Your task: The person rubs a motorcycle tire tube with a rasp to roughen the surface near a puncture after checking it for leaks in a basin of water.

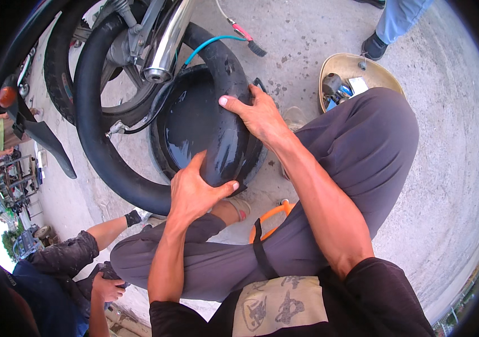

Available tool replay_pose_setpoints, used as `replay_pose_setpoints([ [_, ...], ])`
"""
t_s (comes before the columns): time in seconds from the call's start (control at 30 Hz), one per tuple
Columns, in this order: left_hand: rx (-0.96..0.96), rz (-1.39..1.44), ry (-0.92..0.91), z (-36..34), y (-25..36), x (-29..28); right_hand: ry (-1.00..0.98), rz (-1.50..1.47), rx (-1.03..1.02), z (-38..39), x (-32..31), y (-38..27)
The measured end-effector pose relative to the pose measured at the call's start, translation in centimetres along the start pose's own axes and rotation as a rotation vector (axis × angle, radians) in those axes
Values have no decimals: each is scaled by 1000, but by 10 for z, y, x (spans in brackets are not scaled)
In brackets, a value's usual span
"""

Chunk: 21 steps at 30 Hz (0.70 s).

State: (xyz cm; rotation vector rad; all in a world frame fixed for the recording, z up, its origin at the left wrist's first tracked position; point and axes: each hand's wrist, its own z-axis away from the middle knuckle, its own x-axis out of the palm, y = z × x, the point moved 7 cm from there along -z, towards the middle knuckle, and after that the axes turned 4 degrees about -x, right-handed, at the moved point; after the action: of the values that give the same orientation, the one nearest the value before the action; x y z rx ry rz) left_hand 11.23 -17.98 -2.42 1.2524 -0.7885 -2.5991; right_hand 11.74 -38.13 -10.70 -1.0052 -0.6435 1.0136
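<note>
Tube [227,112] at centre: gripping its near bend from eight o'clock with the left hand [190,190], thumb and forefinger spread across it, and clasping it from one o'clock with the right hand [263,117], apparently to keep the wet stretch low over the basin [159,149]. Hiding fingers underneath; not showing whether touching water. Looping off toward ten o'clock, trailing a hose [201,47]. Farther out, keeping loose parts [335,84] in a tub [384,73] at two o'clock, likely for easy reach; losing its near rim behind the knee [382,115]. Cropping the exhaust [167,48] at eleven.
</note>
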Motion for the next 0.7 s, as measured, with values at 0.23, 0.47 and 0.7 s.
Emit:
replay_pose_setpoints([
  [0.23,-62,-95,-82,-10,-16,12,25,-32,-3,11,9,-1],
  [0.47,-46,-122,-41,-25,-31,25,-9,-17,29,-4,16,25],
  [0.7,-99,-272,-100,-65,-69,49,-20,-31,282,-40,38,88],
])
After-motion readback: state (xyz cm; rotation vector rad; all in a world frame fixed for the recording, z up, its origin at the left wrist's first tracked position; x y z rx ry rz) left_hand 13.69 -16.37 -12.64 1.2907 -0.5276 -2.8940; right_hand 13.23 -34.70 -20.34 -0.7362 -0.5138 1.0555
